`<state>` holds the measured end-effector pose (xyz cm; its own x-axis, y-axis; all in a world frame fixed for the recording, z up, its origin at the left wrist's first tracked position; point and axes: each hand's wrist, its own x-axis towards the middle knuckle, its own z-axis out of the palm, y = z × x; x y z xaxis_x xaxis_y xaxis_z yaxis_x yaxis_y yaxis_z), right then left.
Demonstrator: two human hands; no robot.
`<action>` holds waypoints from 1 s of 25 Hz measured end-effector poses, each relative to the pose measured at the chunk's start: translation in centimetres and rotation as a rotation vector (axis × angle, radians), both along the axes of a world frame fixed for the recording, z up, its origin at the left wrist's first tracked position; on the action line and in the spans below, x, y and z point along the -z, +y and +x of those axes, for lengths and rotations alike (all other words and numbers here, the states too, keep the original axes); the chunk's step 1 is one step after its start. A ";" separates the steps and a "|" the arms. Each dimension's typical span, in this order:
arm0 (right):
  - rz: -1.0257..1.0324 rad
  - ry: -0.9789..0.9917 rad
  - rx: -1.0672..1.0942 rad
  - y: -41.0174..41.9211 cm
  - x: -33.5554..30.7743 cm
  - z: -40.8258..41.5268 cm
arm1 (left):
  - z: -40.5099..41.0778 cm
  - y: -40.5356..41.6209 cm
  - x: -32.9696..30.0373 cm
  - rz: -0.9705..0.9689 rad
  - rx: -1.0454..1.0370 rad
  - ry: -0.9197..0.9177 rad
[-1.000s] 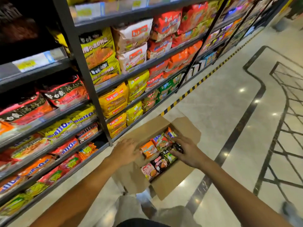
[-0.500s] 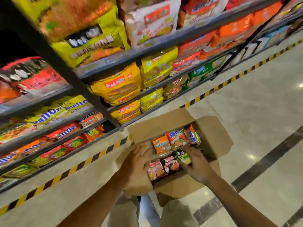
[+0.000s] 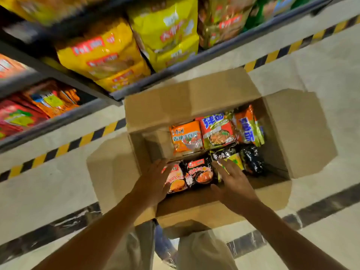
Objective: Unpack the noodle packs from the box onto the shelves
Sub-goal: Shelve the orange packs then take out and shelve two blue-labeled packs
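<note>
Your box (image 3: 204, 207) sits open on the floor (image 3: 321, 71), flaps splayed, its far flap just beside the lowest shelf (image 3: 175, 69). Packs (image 3: 218, 131) stand in two rows inside; the far left corner is bare. Your left hand (image 3: 153, 184) and right hand (image 3: 233, 184) reach in over the near edge, fingers spread and relaxed, touching the near-row packs, gripping nothing.

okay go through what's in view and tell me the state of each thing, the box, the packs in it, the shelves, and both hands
cardboard box: on the floor, all flaps open
noodle packs: in the box, in two rows, none lifted out yet
shelves: stocked with packs
left hand: fingers straight, against the near row's left pack
right hand: fingers straight, resting on the near row
</note>
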<state>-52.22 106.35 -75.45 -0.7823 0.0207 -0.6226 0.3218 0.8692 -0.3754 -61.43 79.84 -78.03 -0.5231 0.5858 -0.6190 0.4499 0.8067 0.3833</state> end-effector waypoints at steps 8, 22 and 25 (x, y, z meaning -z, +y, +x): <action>-0.050 -0.038 -0.037 1.7 13.8 2.2 | -0.7 3.7 15.1 -0.067 -0.189 -0.083; -0.129 0.018 0.173 2.2 20.3 2.3 | -5.6 9.0 25.1 0.119 -1.349 -0.465; -0.158 0.023 0.221 1.0 20.2 1.0 | -5.6 8.5 24.3 0.166 -1.376 -0.519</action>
